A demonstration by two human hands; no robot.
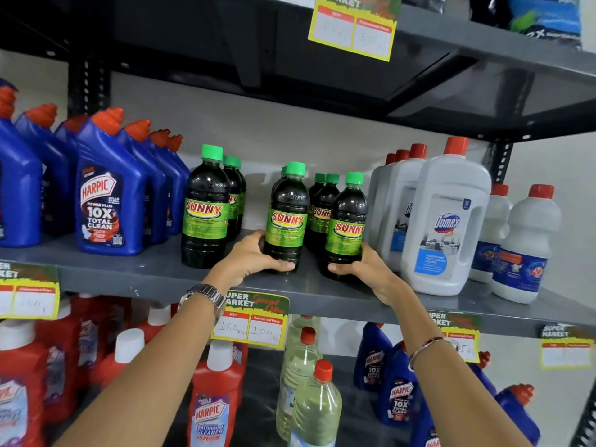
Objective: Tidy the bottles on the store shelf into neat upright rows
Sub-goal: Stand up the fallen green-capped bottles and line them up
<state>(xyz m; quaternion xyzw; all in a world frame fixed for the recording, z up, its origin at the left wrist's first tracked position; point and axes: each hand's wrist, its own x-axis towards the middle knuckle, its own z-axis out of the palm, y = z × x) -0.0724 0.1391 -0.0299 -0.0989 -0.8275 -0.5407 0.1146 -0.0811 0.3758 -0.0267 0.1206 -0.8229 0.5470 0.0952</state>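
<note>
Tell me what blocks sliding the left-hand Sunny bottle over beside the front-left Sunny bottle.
Nothing visible does. Between the Sunny bottle in the left hand and the front-left Sunny bottle lies only bare grey shelf. The left hand already grips it.

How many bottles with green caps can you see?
8: three in a file on the left, front one; two in the middle, the left hand grips the front; three on the right, the right hand grips the front. More may hide behind.

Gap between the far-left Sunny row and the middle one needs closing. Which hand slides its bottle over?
Left. The left hand already grips the middle Sunny bottle, which borders the gap. The right hand holds the right-hand bottle, farther away with the middle bottle between.
</note>
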